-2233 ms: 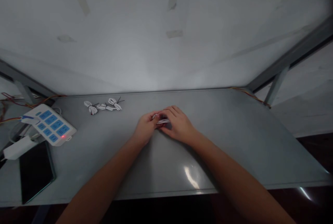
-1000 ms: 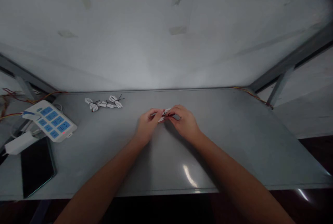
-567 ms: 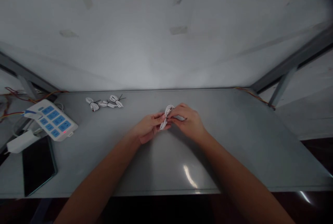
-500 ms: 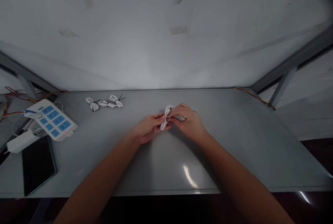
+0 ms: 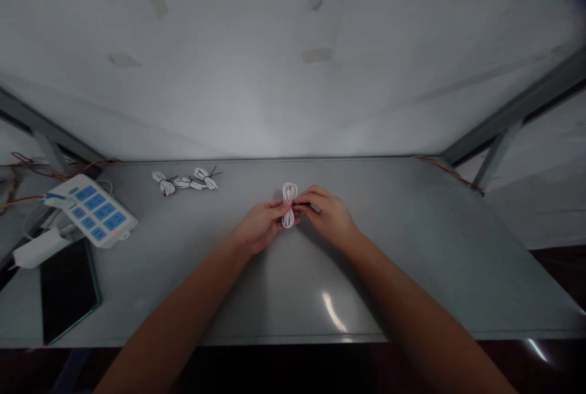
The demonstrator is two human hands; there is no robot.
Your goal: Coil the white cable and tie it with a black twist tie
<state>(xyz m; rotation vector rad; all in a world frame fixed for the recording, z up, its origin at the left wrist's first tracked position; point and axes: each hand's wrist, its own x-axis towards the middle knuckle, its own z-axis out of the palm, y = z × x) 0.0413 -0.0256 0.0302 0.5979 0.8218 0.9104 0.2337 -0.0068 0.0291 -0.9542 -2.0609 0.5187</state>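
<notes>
Your left hand pinches the white cable coil at its waist between thumb and fingers, over the table; if that thumb slackens, the loops may spring apart. Your right hand's fingertips press together at the coil's three o'clock edge, on what is too small to tell; a hard tug could skew the loops. Toward half past nine lie three tied cable bundles; farther, at nine, the power strip; near eight, the dark-screened device, your left hand in the way.

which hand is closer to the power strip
Left. The left hand, holding a white cable bundle, is to the right of the power strip; the right hand is farther right, beyond the bundle.
</notes>
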